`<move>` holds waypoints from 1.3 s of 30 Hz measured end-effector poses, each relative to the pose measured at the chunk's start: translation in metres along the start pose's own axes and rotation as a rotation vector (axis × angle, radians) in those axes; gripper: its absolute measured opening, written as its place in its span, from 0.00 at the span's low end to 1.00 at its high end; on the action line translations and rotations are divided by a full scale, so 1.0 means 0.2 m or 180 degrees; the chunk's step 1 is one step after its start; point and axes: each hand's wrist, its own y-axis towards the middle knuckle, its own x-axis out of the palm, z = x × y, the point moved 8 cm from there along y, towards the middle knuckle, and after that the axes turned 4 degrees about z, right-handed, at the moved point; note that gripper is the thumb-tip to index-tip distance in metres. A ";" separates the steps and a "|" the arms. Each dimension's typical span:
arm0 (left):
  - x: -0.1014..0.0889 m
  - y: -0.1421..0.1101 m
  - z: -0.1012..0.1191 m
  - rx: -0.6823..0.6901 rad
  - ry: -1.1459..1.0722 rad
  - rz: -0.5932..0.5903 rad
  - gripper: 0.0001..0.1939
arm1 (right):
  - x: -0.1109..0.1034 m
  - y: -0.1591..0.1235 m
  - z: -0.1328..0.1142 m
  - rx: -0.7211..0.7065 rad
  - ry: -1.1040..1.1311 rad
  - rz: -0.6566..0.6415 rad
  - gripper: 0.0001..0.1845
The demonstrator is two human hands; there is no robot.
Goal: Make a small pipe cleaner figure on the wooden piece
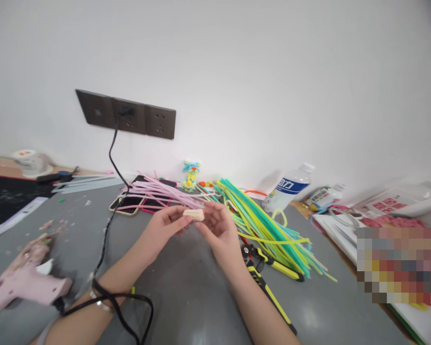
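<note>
My left hand [167, 222] pinches a small cream-coloured fuzzy block [193, 214], which looks like pipe cleaner folded tightly together. The thumb lies along its front and the fingers are partly behind it. At the block's right end, my right hand [219, 227] has its thumb and forefinger closed about it, the other fingers loosely curled. Behind the hands lie pink pipe cleaners [161, 190]. Close by my right wrist is a pair of yellow-and-black wire-stripping pliers [269, 266], under a bundle of green and yellow pipe cleaners [262, 218].
A pink glue gun [28, 275] lies left; its black cable [106, 235] crosses over my left forearm from the wall sockets [125, 115]. Phones [127, 203] lie behind. A small pipe-cleaner figure [191, 176] stands by the wall. A water bottle [289, 187] is at right.
</note>
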 end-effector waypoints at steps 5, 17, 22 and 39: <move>-0.01 0.01 0.04 0.0275 0.0295 0.0043 0.14 | 0.01 0.00 0.03 0.0188 -0.0031 -0.0230 0.18; -0.02 0.00 0.05 0.0420 0.0303 0.0055 0.15 | 0.02 0.02 0.02 0.0390 0.0048 -0.0415 0.15; -0.01 -0.01 0.07 0.0493 0.0358 0.0040 0.11 | 0.02 0.01 0.00 0.0245 -0.0062 -0.0456 0.14; 0.02 -0.05 0.14 0.1223 0.1297 -0.0114 0.06 | -0.02 0.04 -0.10 -0.0093 -0.0623 -0.0720 0.07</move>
